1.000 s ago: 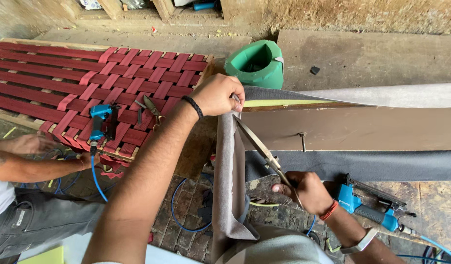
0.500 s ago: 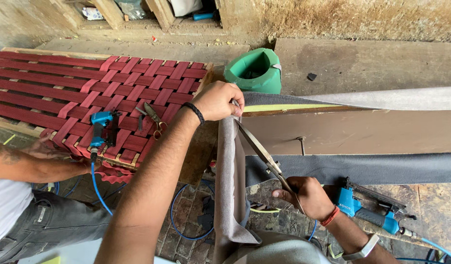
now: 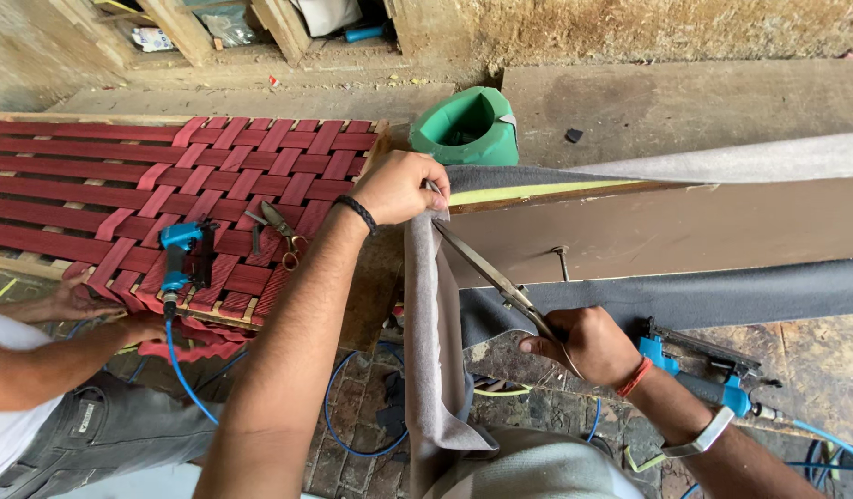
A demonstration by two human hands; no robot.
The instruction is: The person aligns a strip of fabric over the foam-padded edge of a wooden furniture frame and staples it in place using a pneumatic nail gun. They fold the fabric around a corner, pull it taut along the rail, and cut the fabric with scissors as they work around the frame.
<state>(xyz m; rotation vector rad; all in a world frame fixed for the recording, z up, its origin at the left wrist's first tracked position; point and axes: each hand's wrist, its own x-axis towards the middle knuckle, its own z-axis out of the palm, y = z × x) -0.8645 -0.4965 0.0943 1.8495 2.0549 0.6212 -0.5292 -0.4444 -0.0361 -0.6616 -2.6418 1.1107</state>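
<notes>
Left hand (image 3: pixel 400 188) pinching grey fabric (image 3: pixel 428 342), right hand (image 3: pixel 588 344) gripping scissors (image 3: pixel 491 274); beyond, green bucket (image 3: pixel 468 129), red webbed frame (image 3: pixel 149 194), blue staple gun (image 3: pixel 180 254).

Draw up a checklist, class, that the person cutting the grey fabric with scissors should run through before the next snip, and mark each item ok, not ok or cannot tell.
1. Left hand grips the grey fabric at the panel corner: ok.
2. Right hand holds the scissors: ok.
3. Blades point up toward the left hand's fingers, close by: not ok.
4. Fabric hangs in one strip below the grip: ok.
5. Blade edge actually on the fabric: cannot tell.
6. Co-worker's hand stays at the red webbing, apart from the blades: ok.
</notes>
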